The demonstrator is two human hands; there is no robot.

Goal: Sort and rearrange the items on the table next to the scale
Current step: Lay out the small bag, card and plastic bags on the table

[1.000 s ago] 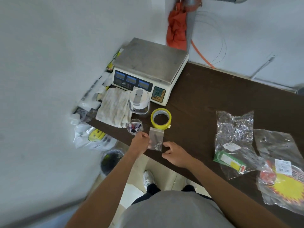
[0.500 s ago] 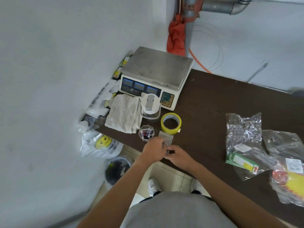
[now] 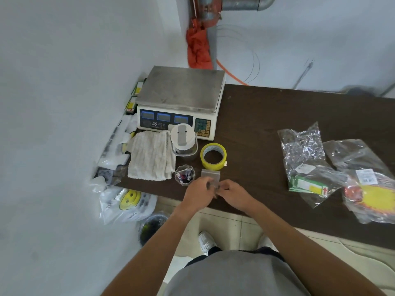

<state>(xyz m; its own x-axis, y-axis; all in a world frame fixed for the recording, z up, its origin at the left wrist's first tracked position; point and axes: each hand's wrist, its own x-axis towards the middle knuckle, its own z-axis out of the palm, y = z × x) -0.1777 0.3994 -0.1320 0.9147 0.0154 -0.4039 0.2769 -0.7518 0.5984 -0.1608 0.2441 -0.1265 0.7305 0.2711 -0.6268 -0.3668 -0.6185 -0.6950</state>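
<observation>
Below scale (image 3: pixel 181 99), at counter (image 3: pixel 256 124) near edge: battery cup (image 3: pixel 184 175), then left hand (image 3: pixel 197 194) pinching small clear bag (image 3: pixel 210 174); right hand (image 3: pixel 233 194) pinches its other side. Step, likely: sorting this bag (contents unreadable). Next probably needs it laid flat beside tape roll (image 3: pixel 213 156).

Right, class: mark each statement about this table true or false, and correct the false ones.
1. The left hand and right hand both hold the small clear bag. True.
2. The yellow tape roll lies on the scale. False: it lies on the table, in front of the scale.
3. The white towel lies left of the white-lidded jar. True.
4. The small clear cup stands right of the tape roll. False: left of it, by the towel.
</observation>
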